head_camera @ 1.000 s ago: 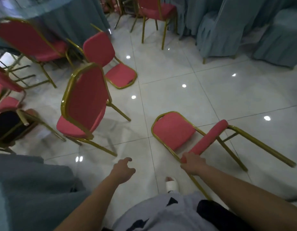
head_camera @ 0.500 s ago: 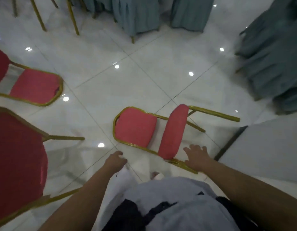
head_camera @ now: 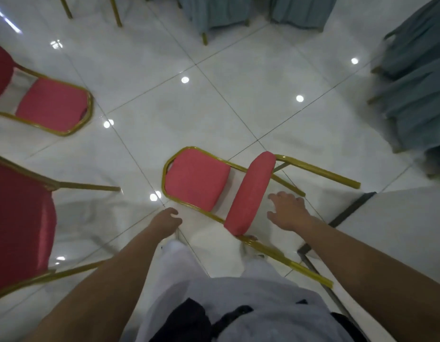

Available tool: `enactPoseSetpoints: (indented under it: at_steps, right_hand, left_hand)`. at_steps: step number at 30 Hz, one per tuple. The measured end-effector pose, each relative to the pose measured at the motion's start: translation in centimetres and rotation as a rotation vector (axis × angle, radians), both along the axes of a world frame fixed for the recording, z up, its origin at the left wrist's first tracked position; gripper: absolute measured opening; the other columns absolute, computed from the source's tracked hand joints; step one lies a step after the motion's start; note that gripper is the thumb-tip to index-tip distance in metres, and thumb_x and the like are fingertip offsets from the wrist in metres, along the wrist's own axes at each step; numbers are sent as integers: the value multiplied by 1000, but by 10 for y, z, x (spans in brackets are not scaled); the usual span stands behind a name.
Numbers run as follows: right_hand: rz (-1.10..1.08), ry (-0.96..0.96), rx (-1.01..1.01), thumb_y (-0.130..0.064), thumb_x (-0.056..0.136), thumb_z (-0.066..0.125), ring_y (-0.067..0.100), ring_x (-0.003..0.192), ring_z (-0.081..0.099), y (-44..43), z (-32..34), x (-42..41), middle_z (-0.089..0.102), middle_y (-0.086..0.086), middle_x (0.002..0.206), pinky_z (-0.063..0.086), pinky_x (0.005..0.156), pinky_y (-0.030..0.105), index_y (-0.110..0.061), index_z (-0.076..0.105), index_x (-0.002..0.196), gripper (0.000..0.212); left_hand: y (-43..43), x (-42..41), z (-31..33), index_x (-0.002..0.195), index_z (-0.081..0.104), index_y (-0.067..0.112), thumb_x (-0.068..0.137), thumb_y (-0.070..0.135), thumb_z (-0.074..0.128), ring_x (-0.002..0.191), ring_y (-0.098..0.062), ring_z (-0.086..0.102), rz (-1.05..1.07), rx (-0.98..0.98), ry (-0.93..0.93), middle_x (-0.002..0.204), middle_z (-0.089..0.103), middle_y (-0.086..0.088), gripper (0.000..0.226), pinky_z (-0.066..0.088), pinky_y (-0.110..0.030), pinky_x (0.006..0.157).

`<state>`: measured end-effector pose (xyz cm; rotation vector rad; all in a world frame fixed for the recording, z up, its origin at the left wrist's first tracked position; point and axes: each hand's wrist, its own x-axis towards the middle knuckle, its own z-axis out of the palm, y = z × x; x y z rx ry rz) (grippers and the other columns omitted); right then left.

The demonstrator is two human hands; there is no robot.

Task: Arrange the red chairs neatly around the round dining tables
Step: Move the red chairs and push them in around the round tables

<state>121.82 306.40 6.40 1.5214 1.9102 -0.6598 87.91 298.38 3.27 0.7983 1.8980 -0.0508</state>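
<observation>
Lying tipped over on the tiled floor, the red chair is just ahead of the person; right hand hovers beside its seat, grip wide, holding nothing; left hand loosely curled, empty, near the backrest frame

Head-worn view, steeply downward — close, wide-angle

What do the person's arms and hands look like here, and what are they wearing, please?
The left hand and right hand are ungloved, and no rings, watch or bracelets show. No sleeves cover the arms as far as the frame shows them. Below them, the person wears a pale grey garment with dark patches.
</observation>
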Motion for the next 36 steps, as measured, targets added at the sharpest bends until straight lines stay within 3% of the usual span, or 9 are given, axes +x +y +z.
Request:
enactPoseSetpoints:
  at_steps: [4, 9, 12, 15, 20, 25, 31, 34, 36]
  right_hand:
    - [31, -4, -31, -51, 96, 44, 30, 140, 33, 26, -14, 55, 32, 5, 156, 28, 113, 51, -26, 27, 152, 64]
    - [-63, -45, -106, -59, 93, 46, 32, 139, 35, 45, -40, 105, 31, 9, 156, 30, 112, 49, -24, 24, 153, 72]
    - [-500, 212, -196, -54, 87, 66, 29, 138, 38, 46, -63, 98, 31, 9, 156, 35, 108, 39, -19, 27, 154, 85]
    - [-942, 405, -244, -52, 79, 76, 28, 136, 40, 53, -100, 70, 33, 7, 156, 38, 107, 41, -18, 25, 154, 97]
    - [-1259, 516, -234, -58, 68, 83, 32, 140, 35, 67, -157, 20, 32, 7, 156, 33, 111, 58, -30, 11, 157, 118]
    - [-1574, 635, -299, -41, 71, 86, 31, 121, 54, 75, -197, -13, 54, 5, 138, 43, 100, 63, -25, 36, 148, 92]
    - [-1707, 796, -265, -19, 73, 85, 28, 105, 65, 56, -228, -28, 64, 7, 123, 56, 86, 51, -22, 46, 139, 77]
    - [-1716, 781, -141, -12, 72, 82, 27, 100, 67, 55, -238, -35, 66, 5, 118, 58, 82, 47, -22, 48, 137, 74]
    - [-1732, 763, -119, -7, 71, 78, 28, 98, 68, 56, -244, -34, 68, 5, 115, 57, 85, 50, -21, 55, 132, 67]
  left_hand:
    - [-30, 71, -5, 127, 60, 6, 91, 16, 64, 121, -32, 53, 27, -138, -45, 136, 52, -16, 38, 46, -35, 100]
    - [-40, 149, -23, 126, 61, 16, 91, 17, 62, 90, -20, 54, 253, -130, -166, 116, 51, -8, 35, 47, -24, 70]
    - [-44, 183, -49, 119, 64, 16, 91, 15, 63, 102, -25, 55, 469, -144, -291, 119, 55, -9, 28, 50, -34, 92]
    - [-46, 200, -95, 108, 60, 16, 92, 21, 65, 102, -27, 57, 769, -205, -352, 121, 58, -12, 18, 49, -41, 92]
    - [-43, 203, -168, 128, 50, 12, 82, 47, 73, 109, -28, 57, 1274, -376, -474, 121, 60, -9, 62, 51, -43, 91]
    - [-31, 204, -228, 144, 39, 10, 71, 67, 71, 125, -34, 50, 1438, -450, -728, 138, 53, -14, 98, 34, -54, 110]
    - [-12, 210, -245, 148, 31, 7, 72, 62, 73, 115, -32, 48, 1520, -611, -837, 130, 51, -11, 103, 34, -57, 104]
    - [1, 210, -247, 140, 44, 8, 71, 54, 79, 108, -34, 57, 1592, -631, -863, 129, 57, -13, 90, 53, -51, 70]
    - [7, 208, -249, 133, 50, 7, 66, 53, 83, 105, -36, 59, 1622, -682, -844, 125, 61, -15, 87, 51, -52, 68]
